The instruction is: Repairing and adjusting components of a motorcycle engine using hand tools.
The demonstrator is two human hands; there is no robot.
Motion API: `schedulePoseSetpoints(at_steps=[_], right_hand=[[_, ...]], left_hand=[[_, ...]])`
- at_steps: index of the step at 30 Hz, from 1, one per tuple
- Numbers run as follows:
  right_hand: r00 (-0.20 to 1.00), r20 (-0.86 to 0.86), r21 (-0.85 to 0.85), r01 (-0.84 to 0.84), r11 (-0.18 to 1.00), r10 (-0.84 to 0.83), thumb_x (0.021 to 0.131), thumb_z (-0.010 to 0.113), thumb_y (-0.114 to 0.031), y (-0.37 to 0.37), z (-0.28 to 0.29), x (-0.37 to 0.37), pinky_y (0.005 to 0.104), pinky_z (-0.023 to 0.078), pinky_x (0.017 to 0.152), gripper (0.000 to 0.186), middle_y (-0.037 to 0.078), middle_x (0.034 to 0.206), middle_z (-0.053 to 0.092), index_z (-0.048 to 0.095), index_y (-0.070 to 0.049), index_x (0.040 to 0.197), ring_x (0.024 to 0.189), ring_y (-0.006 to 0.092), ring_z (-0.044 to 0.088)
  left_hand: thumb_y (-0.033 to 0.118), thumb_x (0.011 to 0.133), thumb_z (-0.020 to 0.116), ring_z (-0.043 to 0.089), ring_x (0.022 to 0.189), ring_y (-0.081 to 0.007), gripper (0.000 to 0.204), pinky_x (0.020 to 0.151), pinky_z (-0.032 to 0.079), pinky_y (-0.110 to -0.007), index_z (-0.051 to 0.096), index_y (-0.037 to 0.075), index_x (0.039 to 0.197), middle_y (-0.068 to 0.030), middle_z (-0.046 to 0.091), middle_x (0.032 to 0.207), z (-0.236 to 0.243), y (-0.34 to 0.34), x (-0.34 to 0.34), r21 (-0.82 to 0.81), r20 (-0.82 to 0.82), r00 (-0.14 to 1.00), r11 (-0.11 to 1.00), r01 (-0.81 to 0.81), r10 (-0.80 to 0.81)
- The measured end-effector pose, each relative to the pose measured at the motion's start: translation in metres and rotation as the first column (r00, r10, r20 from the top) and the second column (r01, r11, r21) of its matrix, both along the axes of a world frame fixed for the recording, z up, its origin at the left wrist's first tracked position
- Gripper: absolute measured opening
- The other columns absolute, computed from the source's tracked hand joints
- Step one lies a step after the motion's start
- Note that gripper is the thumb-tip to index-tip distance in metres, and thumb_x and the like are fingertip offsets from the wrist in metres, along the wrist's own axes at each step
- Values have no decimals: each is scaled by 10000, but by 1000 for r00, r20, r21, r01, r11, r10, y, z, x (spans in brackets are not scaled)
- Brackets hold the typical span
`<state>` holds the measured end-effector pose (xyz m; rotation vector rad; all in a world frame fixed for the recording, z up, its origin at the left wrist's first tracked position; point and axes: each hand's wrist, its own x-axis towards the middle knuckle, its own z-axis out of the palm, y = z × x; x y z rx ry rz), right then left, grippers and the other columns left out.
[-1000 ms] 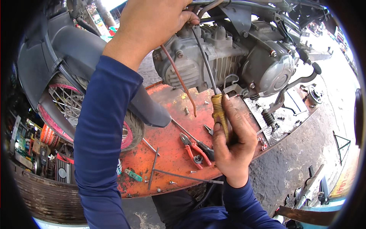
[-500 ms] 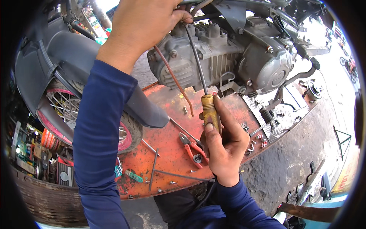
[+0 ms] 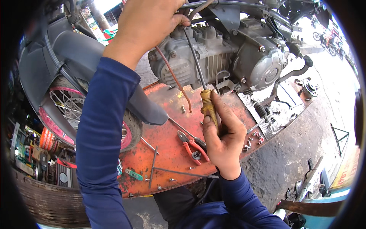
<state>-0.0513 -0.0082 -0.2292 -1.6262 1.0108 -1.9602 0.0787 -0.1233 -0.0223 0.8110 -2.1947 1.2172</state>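
Observation:
My right hand (image 3: 225, 141) is closed round the worn yellow handle (image 3: 207, 105) of a screwdriver, index finger stretched along it. The screwdriver's long shaft (image 3: 195, 57) slants up past the grey motorcycle engine (image 3: 190, 63), and its tip is hidden by my left thumb. My left hand (image 3: 152, 23) is closed up at the top of the engine, beside a grey-brown hose (image 3: 200, 8). What its curled fingers grip is hidden. From beneath that hand a thin reddish-brown tube (image 3: 173, 74) hangs down, its lower end free.
The scuffed orange bench (image 3: 152, 133) under the engine carries red-handled pliers (image 3: 192, 149), thin metal rods (image 3: 153, 168), a small green piece (image 3: 134, 174) and several loose screws (image 3: 249, 144). A pink-rimmed wheel (image 3: 66, 110) stands left. A foot lever (image 3: 293, 72) juts out right.
The whole view has shifted slightly, bringing the engine a little left and up. The screwdriver stays in my right hand and my left hand keeps its place by the engine top.

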Motion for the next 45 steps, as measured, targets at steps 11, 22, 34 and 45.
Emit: schedulePoseSetpoints(at_steps=[11,22,34,45], right_hand=[[721,628,219,-525,823,293,854,590,52,7,1,-4,303,521,777,507,123,1025,693,553,72,1359,883,151,643],[847,448,146,-384,912,285,949,535,23,0,-9,3,198,424,528,487,111,1063,665,485,38,1433,610,60,528],[998,-57,-55,33,998,-36,794,598,72,-3,-6,-5,292,523,752,484,183,945,642,595,98,1277,810,230,671],[999,43,13,-1,1000,0,798,587,53,4,3,7,320,524,806,502,199,999,661,579,94,1299,844,261,680]], left_hand=[[228,738,763,559,927,-279,208,858,413,-422,713,50,833,-85,579,851,1,2,0,-9,-14,1000,1000,20,-20],[240,733,768,560,936,-281,226,880,417,-426,722,50,846,-88,581,853,1,1,-1,-10,-8,999,999,31,-31],[249,741,759,559,926,-278,220,867,419,-423,713,51,826,-86,580,851,1,1,0,-15,-4,999,999,39,-39],[254,743,756,571,946,-265,213,897,422,-415,711,67,837,-80,588,866,0,-3,3,-71,21,1000,997,-3,5]])
